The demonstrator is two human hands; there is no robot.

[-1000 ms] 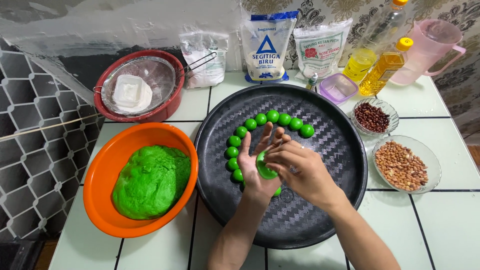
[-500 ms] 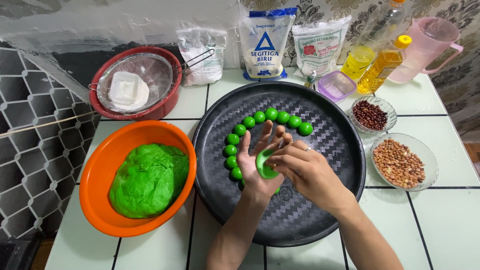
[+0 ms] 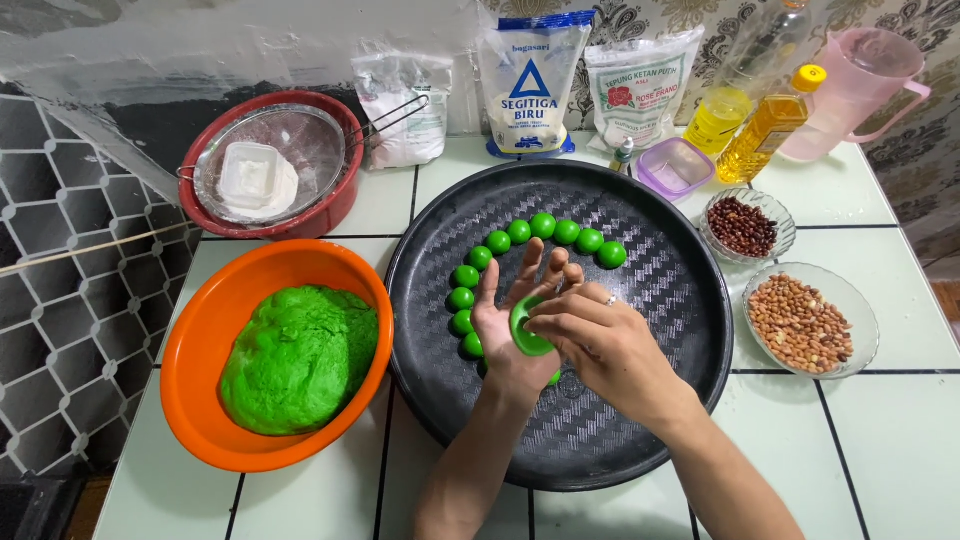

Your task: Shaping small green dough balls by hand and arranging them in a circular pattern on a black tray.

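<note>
Over the round black tray (image 3: 660, 300) my left hand (image 3: 508, 330) lies palm up with a piece of green dough (image 3: 524, 328) in it. My right hand (image 3: 600, 345) lies across it from the right, fingertips pressing on the dough piece. Several green dough balls (image 3: 520, 232) lie in an arc on the tray, from the upper middle round to the left of my left hand. An orange bowl (image 3: 200, 350) at the left holds a large lump of green dough (image 3: 298, 355).
A red bowl (image 3: 330, 205) with a metal strainer and a white tub stands at back left. Flour bags (image 3: 530, 80), oil bottles (image 3: 765, 130), a pink jug (image 3: 850, 85) and a small purple box (image 3: 675, 168) line the back. Glass dishes of red beans (image 3: 745, 225) and peanuts (image 3: 800, 320) sit at the right.
Both hands stay over the tray, working the dough piece in my left palm; my right fingers have shifted slightly on it. The rest is unmoved.
</note>
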